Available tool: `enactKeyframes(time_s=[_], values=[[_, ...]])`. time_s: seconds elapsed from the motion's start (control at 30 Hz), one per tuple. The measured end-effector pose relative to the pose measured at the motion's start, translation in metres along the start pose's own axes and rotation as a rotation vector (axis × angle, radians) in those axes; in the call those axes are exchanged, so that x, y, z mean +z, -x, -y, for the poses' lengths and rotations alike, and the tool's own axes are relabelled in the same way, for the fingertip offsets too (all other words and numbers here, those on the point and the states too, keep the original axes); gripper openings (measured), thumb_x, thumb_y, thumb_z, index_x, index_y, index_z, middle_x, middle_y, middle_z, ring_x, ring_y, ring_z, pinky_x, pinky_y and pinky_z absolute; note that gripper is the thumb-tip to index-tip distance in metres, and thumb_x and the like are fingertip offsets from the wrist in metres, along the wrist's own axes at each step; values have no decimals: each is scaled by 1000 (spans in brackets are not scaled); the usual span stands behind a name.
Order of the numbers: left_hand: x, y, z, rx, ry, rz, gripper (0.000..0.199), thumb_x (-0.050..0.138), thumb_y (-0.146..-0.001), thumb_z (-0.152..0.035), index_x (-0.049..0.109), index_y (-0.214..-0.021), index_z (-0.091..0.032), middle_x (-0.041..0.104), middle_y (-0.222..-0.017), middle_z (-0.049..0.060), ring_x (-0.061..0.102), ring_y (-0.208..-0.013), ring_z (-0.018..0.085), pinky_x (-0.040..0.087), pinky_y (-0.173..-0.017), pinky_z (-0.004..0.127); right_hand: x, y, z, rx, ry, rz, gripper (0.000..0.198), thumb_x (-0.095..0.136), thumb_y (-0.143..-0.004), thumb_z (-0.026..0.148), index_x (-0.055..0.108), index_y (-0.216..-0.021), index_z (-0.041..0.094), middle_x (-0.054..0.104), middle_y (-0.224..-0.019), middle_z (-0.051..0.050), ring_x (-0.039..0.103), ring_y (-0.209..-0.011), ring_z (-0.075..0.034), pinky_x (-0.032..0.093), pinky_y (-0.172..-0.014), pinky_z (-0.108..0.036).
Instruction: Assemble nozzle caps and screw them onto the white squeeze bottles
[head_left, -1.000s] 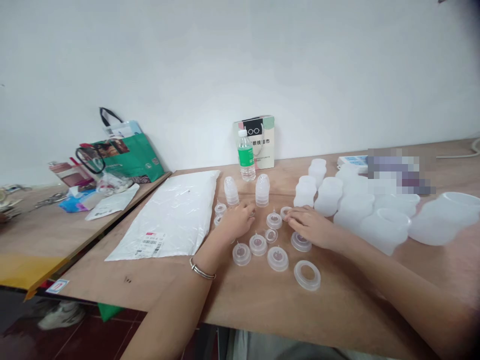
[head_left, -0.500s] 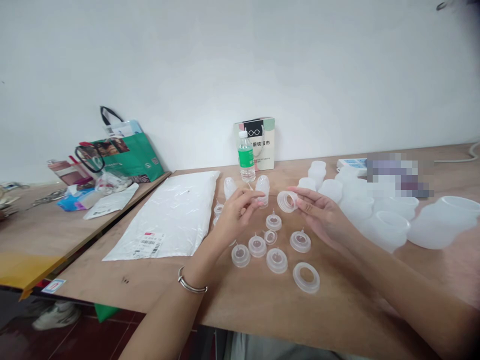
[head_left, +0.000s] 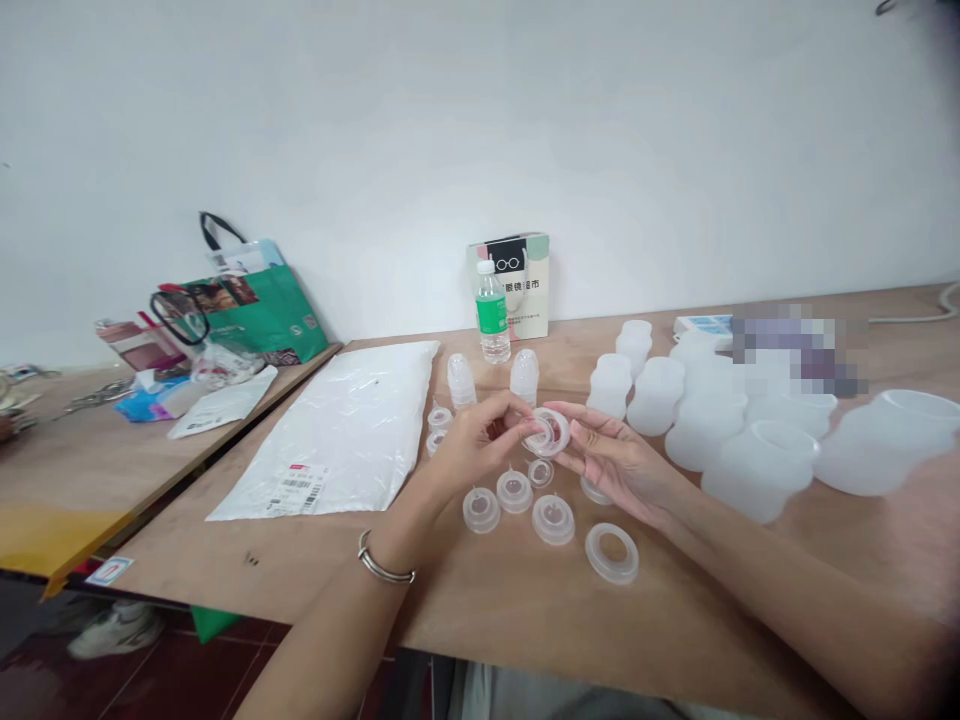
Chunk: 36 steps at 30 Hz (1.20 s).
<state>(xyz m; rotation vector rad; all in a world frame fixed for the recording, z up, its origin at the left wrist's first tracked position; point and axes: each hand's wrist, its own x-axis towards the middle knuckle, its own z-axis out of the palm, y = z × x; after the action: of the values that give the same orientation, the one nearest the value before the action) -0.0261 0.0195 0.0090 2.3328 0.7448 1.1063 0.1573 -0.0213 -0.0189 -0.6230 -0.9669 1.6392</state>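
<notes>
In front of me, a clear screw ring (head_left: 557,432) is held between the thumb and fingers of my right hand (head_left: 611,455), its opening turned towards the left. My left hand (head_left: 491,435) pinches a small clear round piece (head_left: 535,434), perhaps a silicone teat, against that ring. The fingers partly hide it. Below them on the table lie several rings with teats in them, such as one ring with a teat (head_left: 553,520). A small loose teat (head_left: 541,473) sits among these, and a bare ring (head_left: 613,553) lies nearest to me.
Clear domed caps (head_left: 524,378) stand behind my hands. Several frosted bottle bodies (head_left: 705,430) fill the right side. A white plastic mailer (head_left: 337,430) lies on the left. At the wall are a water bottle (head_left: 493,315) and a paper bag (head_left: 534,300).
My right hand has brought the ring left and down. My left hand has come away from the domed cap, and both hands now meet at the ring.
</notes>
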Motion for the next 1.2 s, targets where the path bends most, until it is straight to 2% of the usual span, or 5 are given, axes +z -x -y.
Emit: enactKeyframes(time_s=[0.17, 0.33, 0.6, 0.9, 1.2], values=[[2, -2, -1, 109, -61, -37, 12, 58, -81, -29, 58, -82, -16, 56, -98, 8, 53, -96, 18, 47, -73, 28, -2, 0, -3, -4, 21, 22, 25, 66, -75, 28, 67, -100, 26, 67, -106, -2, 59, -104, -16, 44, -94, -31], [9, 3, -1, 27, 51, -25, 15, 55, -83, -30, 51, -86, -17, 59, -81, 3, 56, -75, 12, 47, -69, 27, -2, -2, -6, -39, 34, 18, 27, 68, -71, 21, 67, -98, 26, 67, -105, 0, 59, -103, -15, 45, -92, -29], [10, 3, -19, 214, -93, 160, 44, 58, -80, -34, 46, -120, -21, 56, -109, 8, 53, -100, 18, 45, -88, 33, 0, -4, -6, -58, -47, -100, 19, 73, -63, 18, 66, -79, 25, 67, -79, 4, 61, -74, -11, 49, -67, -21], [13, 6, -21, 223, -224, -117, 37, 68, -70, -37, 53, -99, -18, 62, -88, 4, 57, -77, 14, 47, -69, 27, 9, 0, 2, -114, 22, -80, 23, 75, -62, 19, 53, -70, 22, 55, -68, 5, 53, -62, -8, 43, -54, -19], [13, 7, -26, 415, -188, -89, 35, 68, -70, -34, 54, -97, -17, 65, -83, 4, 59, -74, 14, 49, -66, 26, 11, 0, 3, -67, -16, -59, 38, 77, -52, 11, 42, -65, 21, 49, -60, 9, 46, -51, -6, 37, -46, -18]])
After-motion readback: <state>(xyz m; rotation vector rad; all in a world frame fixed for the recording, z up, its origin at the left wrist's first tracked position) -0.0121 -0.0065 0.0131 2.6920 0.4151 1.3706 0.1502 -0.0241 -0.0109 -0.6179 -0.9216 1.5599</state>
